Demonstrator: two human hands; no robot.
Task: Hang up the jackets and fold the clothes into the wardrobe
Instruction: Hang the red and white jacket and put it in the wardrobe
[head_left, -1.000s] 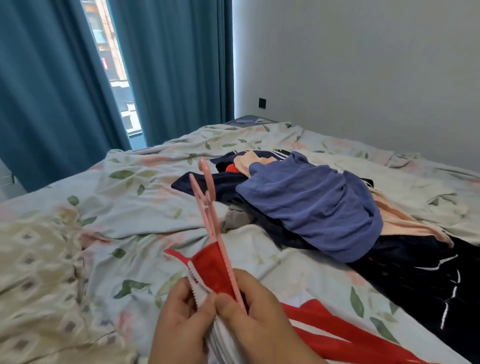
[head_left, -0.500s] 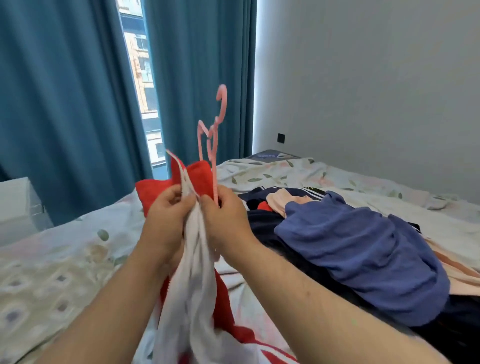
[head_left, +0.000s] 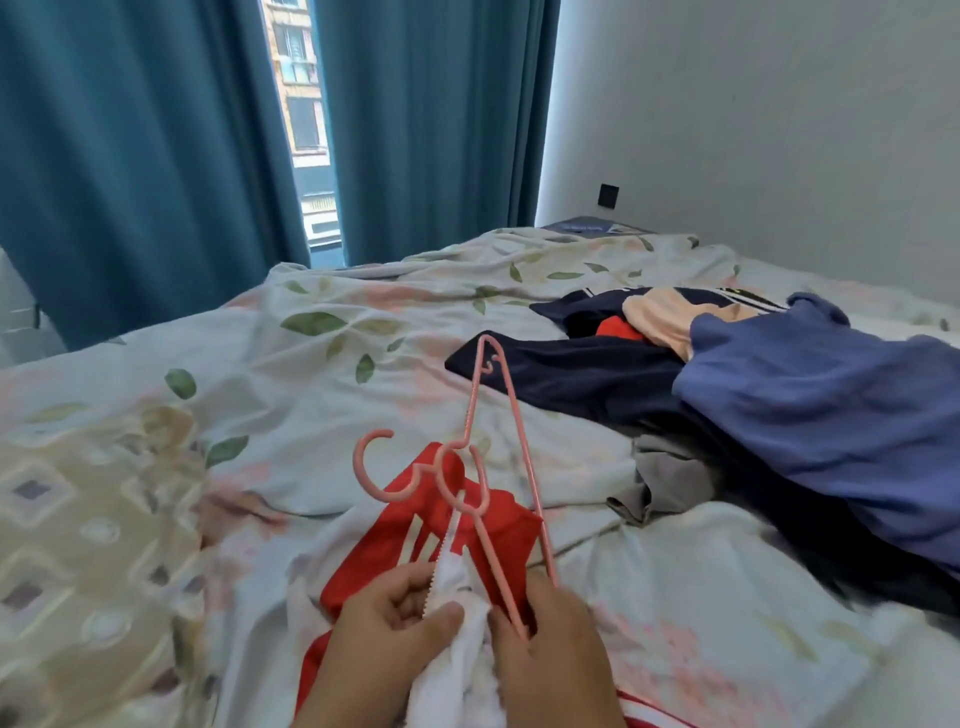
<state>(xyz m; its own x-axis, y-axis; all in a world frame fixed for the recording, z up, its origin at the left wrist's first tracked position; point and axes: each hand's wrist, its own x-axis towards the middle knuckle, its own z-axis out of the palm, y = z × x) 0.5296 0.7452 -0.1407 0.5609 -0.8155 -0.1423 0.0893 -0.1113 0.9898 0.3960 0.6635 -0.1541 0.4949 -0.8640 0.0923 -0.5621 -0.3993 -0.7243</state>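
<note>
Head cam: left hand (head_left: 395, 629) is pinching the red-and-white jacket (head_left: 384, 545) by its zipper edge, right hand (head_left: 550, 660) is gripping the pink hanger (head_left: 530, 475).

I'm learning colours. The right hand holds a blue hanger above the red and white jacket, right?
Not blue: the head view shows a pink hanger. The right hand does hold it above the red and white jacket.

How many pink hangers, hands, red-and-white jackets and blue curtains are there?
pink hanger: 1
hands: 2, left hand, right hand
red-and-white jacket: 1
blue curtains: 2, left curtain, right curtain
Total: 6
</note>
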